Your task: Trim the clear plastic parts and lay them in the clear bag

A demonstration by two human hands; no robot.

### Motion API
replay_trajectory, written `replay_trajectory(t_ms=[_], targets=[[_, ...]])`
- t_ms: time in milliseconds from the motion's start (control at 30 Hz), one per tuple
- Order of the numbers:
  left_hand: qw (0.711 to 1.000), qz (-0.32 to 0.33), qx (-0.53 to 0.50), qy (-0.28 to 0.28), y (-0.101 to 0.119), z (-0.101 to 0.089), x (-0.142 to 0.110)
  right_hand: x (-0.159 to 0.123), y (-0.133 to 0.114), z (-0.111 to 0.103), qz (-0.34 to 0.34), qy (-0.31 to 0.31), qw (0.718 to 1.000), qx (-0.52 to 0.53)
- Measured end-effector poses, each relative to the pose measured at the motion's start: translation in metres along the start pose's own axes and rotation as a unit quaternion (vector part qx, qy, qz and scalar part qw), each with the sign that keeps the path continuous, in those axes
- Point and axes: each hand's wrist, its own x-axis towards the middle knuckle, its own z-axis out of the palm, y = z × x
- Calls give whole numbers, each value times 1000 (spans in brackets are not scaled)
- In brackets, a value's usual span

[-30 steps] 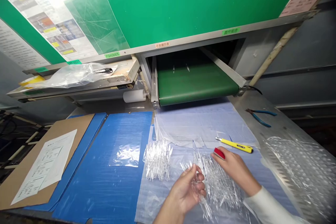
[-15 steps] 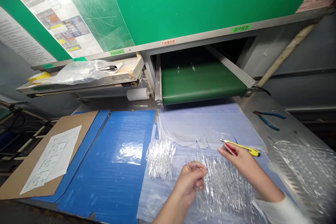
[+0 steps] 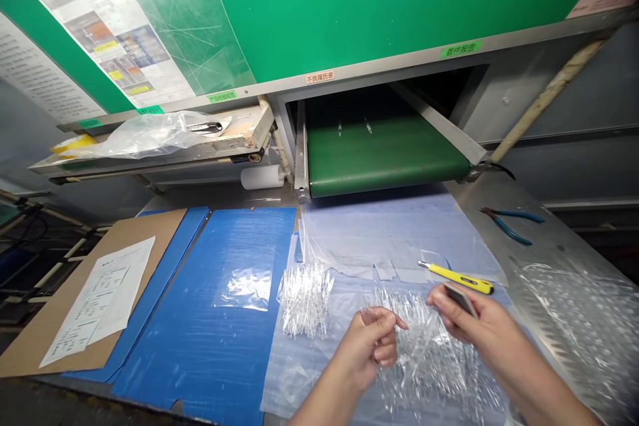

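My left hand pinches thin clear plastic pieces between thumb and fingers, just above a loose heap of clear needle-like plastic pieces. My right hand grips a small flat grey block with a red side between thumb and fingers, above the heap's right side. A smaller bundle of the same clear pieces lies to the left of both hands. A yellow utility knife lies just beyond my right hand, not touching it.
Everything lies on a translucent plastic sheet. To the left are a blue folder and cardboard with papers. Blue-handled pliers and bubble wrap lie right. A green conveyor belt runs ahead.
My right hand has turned the small block, showing its grey face instead of its red one, and has moved slightly up and right. My left hand's fingers have drawn closer together.
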Motion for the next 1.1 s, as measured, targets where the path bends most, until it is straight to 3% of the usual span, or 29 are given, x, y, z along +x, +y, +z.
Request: replay_trajectory(t_ms=[100,167,367,467,567,733,867,933,1000,1100], targets=[[990,66,123,-30,1,12,-6,-4,2,16,-9,-92,995,30],[975,100,198,-17,4,17,-10,-6,7,22,-6,-110,994,12],[946,104,294,85,13,24,-22,-5,17,9,54,14,998,0],[921,119,358,93,14,27,-25,-7,13,14,8,21,999,-49],[874,166,448,94,12,27,-30,-9,11,24,-52,23,989,-138],[817,223,524,85,8,22,-35,-5,14,22,-85,129,957,-247],[792,216,566,78,4,18,-33,-3,19,19,-104,78,959,-250],[786,221,571,83,2,16,-32,-3,22,21,-100,84,954,-271],[787,223,570,83,0,13,-31,-3,23,25,-96,108,950,-278],[798,228,554,64,-4,12,-32,-5,25,31,-115,85,955,-259]])
